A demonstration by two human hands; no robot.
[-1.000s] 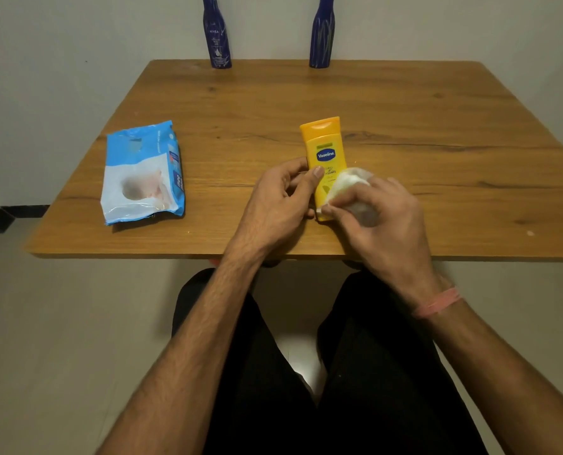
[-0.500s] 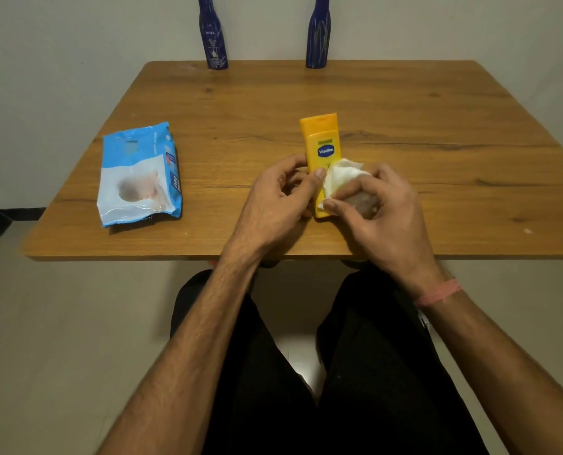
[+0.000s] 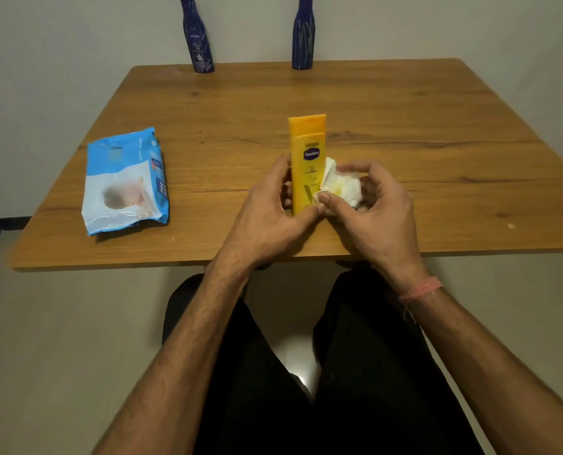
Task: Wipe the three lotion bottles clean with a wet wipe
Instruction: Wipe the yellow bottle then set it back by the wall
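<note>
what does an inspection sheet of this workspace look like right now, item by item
surface: wooden table, bare grain, small pale specks near its right edge
job's things: yellow bottle upright near the front edge; two blue bottles at the far edge; wet wipe bunched against the yellow bottle
clutter: wipes pack lying flat on the left
grippers: left hand grips the yellow bottle; right hand holds the wet wipe
cables: nothing seen
surroundings: plain wall behind

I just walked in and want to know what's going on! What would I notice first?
A bright yellow bottle stands near the table's front edge, gripped by the left hand, while the right hand holds a crumpled white wipe against it. Two dark blue bottles stand at the far edge, and a blue wipes pack lies on the left.
</note>
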